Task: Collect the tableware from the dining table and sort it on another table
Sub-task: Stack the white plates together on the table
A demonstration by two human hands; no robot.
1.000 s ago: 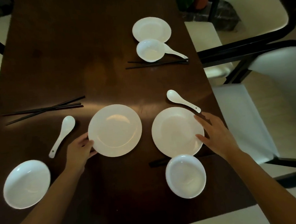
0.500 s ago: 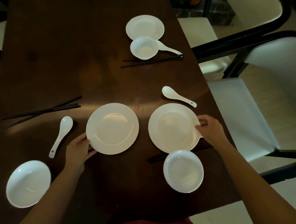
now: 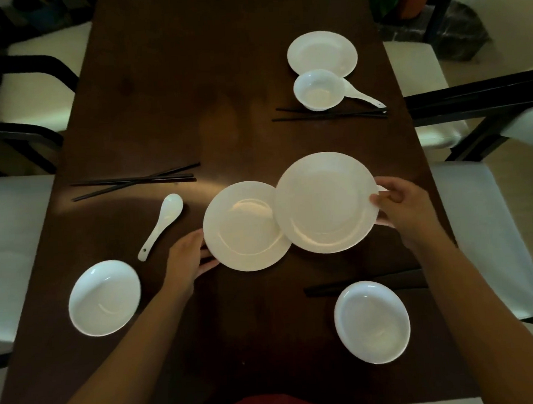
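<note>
Two white plates lie mid-table on the dark wooden dining table. My right hand grips the right plate by its right rim and holds it raised, its left edge overlapping the left plate. My left hand pinches the left plate's lower-left rim; that plate seems to rest on the table. A white spoon behind the right plate is mostly hidden; only a bit shows by my right thumb.
White bowls sit at near left and near right. A white spoon and black chopsticks lie left. More chopsticks lie near right. A far setting has a plate, bowl, spoon and chopsticks. White chairs flank the table.
My right hand closed on the right plate's rim, lifted it and carried it left over the edge of the left plate. My left hand stays on the left plate's rim.
</note>
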